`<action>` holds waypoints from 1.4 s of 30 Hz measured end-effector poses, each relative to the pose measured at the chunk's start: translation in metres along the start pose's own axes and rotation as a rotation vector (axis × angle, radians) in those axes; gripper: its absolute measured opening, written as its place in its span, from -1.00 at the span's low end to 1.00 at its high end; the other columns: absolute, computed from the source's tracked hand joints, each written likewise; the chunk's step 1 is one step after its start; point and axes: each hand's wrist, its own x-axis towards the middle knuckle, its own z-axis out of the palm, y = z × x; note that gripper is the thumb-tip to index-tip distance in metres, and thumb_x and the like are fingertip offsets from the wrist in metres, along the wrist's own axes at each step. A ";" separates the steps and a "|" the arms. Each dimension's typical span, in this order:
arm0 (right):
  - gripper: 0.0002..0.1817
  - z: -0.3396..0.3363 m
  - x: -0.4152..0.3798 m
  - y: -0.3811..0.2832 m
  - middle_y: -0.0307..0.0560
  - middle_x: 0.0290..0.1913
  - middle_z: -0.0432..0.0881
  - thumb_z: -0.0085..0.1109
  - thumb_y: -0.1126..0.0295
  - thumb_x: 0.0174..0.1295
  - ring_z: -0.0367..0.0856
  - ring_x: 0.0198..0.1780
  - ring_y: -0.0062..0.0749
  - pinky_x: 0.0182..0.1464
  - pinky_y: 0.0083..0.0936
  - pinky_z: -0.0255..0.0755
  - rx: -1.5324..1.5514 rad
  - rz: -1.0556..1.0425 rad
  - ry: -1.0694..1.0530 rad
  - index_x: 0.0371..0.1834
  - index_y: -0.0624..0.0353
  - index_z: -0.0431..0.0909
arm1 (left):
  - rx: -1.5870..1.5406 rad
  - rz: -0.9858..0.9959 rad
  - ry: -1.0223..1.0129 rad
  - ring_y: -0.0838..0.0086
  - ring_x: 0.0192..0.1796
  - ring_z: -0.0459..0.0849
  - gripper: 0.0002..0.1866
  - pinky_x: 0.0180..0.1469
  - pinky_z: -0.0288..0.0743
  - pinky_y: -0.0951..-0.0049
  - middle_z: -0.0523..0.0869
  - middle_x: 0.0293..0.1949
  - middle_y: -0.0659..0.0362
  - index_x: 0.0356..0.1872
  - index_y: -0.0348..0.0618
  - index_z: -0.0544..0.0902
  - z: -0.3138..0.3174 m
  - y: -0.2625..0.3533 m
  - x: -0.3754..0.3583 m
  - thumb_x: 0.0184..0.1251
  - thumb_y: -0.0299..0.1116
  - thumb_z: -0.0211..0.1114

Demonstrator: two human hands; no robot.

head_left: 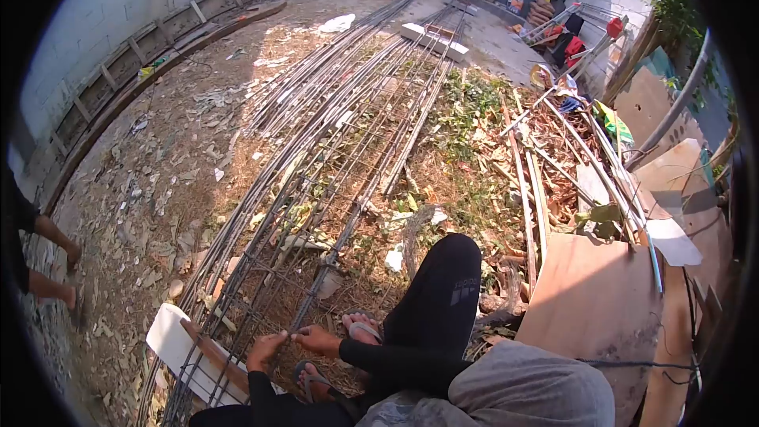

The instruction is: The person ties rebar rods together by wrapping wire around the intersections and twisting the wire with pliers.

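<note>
My left hand (265,350) and my right hand (318,341) meet just in front of my feet, fingertips pinched and almost touching. Anything between them is too small to make out. Right at my fingers is a ribbed steel bar (303,310), part of a long rebar cage (348,170) with crosswise ties that stretches away from me. Beneath its near end lie a white block (170,332) and a wooden plank (213,353). My sandalled feet (364,328) are beside the cage.
More long rebars (316,95) lie along the cage, with a white block (435,41) beneath their far part. Plywood sheets (589,300) and thin poles (526,182) are at right. Another person's bare feet (59,294) show at left, near a block wall (118,24).
</note>
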 end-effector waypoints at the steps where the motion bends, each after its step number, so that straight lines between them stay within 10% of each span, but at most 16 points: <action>1: -0.56 -0.001 -0.002 -0.006 -0.17 -0.45 0.57 0.23 0.08 0.44 0.42 -0.58 -0.54 -0.57 -0.47 0.27 -0.063 0.015 0.016 0.06 0.30 0.61 | 0.075 0.005 0.024 0.58 -0.32 0.62 -0.58 -0.20 0.47 0.35 0.75 -0.41 0.22 -0.18 -0.26 0.83 0.000 -0.006 0.005 0.36 -0.03 0.41; 17: -0.66 -0.016 0.037 0.006 -0.07 -0.57 0.61 0.31 0.20 0.29 0.61 -0.56 -0.39 -0.56 -0.36 0.39 -0.513 -0.206 -0.046 -0.35 0.34 0.67 | 0.006 0.042 0.097 0.54 -0.24 0.72 -0.66 -0.13 0.52 0.39 0.82 -0.31 0.19 -0.22 -0.24 0.84 0.008 -0.006 0.000 0.32 -0.10 0.46; 22: -0.69 -0.001 -0.005 -0.023 -0.17 -0.53 0.59 0.37 0.19 0.25 0.48 -0.61 -0.45 -0.61 -0.39 0.26 0.006 0.145 0.053 -0.41 0.25 0.64 | 0.085 0.001 0.110 0.55 -0.23 0.74 -0.73 -0.11 0.54 0.45 0.83 -0.31 0.20 -0.18 -0.28 0.83 0.010 0.018 -0.017 0.29 -0.26 0.49; 30: -0.70 -0.008 0.004 -0.035 -0.10 -0.46 0.72 0.33 0.25 0.25 0.63 -0.46 -0.47 -0.42 -0.42 0.48 -0.380 -0.185 0.026 -0.20 0.31 0.75 | 0.004 -0.023 0.080 0.59 -0.19 0.70 -0.63 -0.04 0.51 0.45 0.83 -0.27 0.21 -0.12 -0.26 0.83 0.008 0.006 -0.010 0.30 -0.13 0.49; 42: -0.62 0.026 -0.107 -0.012 0.26 -0.29 0.74 0.12 0.28 0.38 0.71 -0.23 0.26 -0.18 0.07 0.56 -0.849 -0.414 0.257 0.19 0.12 0.67 | 0.301 0.001 0.215 0.47 -0.35 0.75 -0.63 -0.23 0.55 0.30 0.81 -0.42 0.10 -0.26 -0.27 0.83 0.016 0.022 -0.017 0.25 -0.08 0.50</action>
